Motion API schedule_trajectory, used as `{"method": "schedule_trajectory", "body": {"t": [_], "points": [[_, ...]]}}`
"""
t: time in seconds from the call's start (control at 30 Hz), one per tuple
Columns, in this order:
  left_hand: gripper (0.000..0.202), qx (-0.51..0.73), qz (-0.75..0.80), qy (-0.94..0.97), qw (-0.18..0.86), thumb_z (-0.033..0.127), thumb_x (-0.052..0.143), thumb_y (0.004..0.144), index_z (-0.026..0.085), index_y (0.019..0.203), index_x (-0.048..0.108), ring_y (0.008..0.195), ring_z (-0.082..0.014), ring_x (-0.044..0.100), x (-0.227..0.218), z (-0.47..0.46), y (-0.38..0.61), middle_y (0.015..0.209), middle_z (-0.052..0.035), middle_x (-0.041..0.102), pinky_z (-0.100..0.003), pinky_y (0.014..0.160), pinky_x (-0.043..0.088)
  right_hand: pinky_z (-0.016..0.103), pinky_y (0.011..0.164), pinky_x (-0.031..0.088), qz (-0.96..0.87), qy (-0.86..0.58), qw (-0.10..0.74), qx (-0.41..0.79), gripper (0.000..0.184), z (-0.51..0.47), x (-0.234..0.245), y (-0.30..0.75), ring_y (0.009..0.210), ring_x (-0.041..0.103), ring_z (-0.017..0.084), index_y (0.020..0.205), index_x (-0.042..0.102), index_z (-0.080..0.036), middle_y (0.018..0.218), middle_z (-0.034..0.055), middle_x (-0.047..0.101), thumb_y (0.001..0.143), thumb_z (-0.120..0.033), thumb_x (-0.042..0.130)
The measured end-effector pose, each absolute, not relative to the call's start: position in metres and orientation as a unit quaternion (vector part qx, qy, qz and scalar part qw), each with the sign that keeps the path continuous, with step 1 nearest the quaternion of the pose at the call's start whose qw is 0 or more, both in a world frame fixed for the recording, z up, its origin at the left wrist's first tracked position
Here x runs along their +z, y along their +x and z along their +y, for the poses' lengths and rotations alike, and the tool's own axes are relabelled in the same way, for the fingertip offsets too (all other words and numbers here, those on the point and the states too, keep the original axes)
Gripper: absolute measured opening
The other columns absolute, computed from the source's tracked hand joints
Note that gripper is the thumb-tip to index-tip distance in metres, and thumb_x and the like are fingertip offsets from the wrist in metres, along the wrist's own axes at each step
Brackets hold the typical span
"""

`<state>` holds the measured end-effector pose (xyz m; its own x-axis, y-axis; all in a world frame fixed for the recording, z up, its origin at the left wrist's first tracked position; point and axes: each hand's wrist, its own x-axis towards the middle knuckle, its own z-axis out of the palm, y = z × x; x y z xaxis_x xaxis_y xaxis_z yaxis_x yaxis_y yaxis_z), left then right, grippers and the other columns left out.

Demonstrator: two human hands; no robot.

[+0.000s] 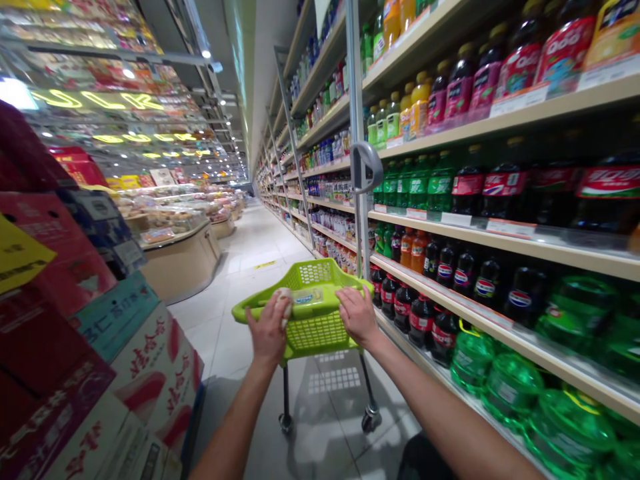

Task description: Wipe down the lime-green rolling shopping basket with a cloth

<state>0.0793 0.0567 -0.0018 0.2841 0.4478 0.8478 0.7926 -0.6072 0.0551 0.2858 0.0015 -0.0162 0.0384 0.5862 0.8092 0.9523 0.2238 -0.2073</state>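
Observation:
A lime-green plastic shopping cart (pixel 313 337) on dark legs with casters stands in front of me, its handle side facing me. My left hand (pixel 268 330) is closed on a crumpled white tissue (pixel 285 301) at the left part of the handle panel. The fingers partly hide the tissue, and it rests against the green plastic. At the right end of the handle, my right hand (pixel 356 315) has its fingers closed over the green bar. A small label (pixel 307 297) lies on the panel between both hands. The basket bottom shows no goods through its mesh.
Long shelves (pixel 500 233) of bottled drinks run close along the right, with a grey loop-shaped fitting (pixel 366 168) on a post. Stacked drink cartons (pixel 150 373) rise close on the left. Beyond them stands a rounded display counter (pixel 185 260). The tiled aisle (pixel 245 247) stretches ahead.

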Motion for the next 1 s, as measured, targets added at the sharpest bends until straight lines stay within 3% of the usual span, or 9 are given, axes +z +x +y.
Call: {"method": "schedule_trajectory", "body": {"t": [0.1, 0.33, 0.57, 0.77, 1.0], "points": [[0.031, -0.476, -0.47, -0.721, 0.181, 0.019, 0.039, 0.081, 0.019, 0.108, 0.054, 0.106, -0.0247, 0.052, -0.002, 0.062, 0.068, 0.112, -0.0129, 0.059, -0.055, 0.102, 0.007, 0.044, 0.104, 0.009, -0.627, -0.61, 0.434, -0.217, 0.03, 0.001, -0.017, 0.284, 0.109, 0.045, 0.019, 0.108, 0.056, -0.018, 0.109, 0.0057, 0.06, 0.083, -0.023, 0.039], [0.03, -0.415, -0.302, -0.835, 0.197, 0.017, 0.037, 0.084, 0.025, 0.106, 0.056, 0.108, -0.0174, 0.051, 0.003, 0.036, 0.137, 0.118, -0.0068, 0.056, -0.046, 0.105, -0.001, 0.05, 0.102, 0.008, -0.632, -0.629, 0.395, -0.222, 0.032, -0.005, -0.015, 0.283, 0.115, 0.04, 0.022, 0.113, 0.053, -0.022, 0.115, 0.0053, 0.057, 0.085, -0.026, 0.039], [0.03, -0.444, -0.456, -0.755, 0.159, 0.019, 0.038, 0.082, 0.023, 0.108, 0.054, 0.108, -0.0232, 0.051, 0.012, 0.056, 0.101, 0.114, -0.009, 0.058, -0.056, 0.102, 0.005, 0.051, 0.102, 0.007, -0.616, -0.632, 0.423, -0.205, 0.031, -0.002, -0.015, 0.283, 0.115, 0.041, 0.022, 0.11, 0.056, -0.021, 0.113, 0.005, 0.058, 0.084, -0.025, 0.038], [0.032, -0.39, -0.329, -0.844, 0.164, 0.016, 0.037, 0.083, 0.026, 0.108, 0.054, 0.111, -0.0193, 0.049, 0.006, 0.034, 0.14, 0.121, -0.0068, 0.054, -0.05, 0.104, 0.002, 0.05, 0.103, 0.006, -0.635, -0.612, 0.426, -0.2, 0.032, -0.001, -0.016, 0.279, 0.117, 0.04, 0.022, 0.112, 0.054, -0.021, 0.116, 0.0049, 0.057, 0.085, -0.024, 0.038], [0.029, -0.451, -0.471, -0.744, 0.142, 0.017, 0.039, 0.081, 0.021, 0.106, 0.054, 0.106, -0.0233, 0.052, 0.01, 0.057, 0.092, 0.112, -0.0102, 0.059, -0.056, 0.1, 0.01, 0.049, 0.103, 0.007, -0.619, -0.613, 0.453, -0.188, 0.03, -0.002, -0.015, 0.279, 0.115, 0.042, 0.021, 0.108, 0.057, -0.019, 0.114, 0.004, 0.059, 0.084, -0.023, 0.038]]}}
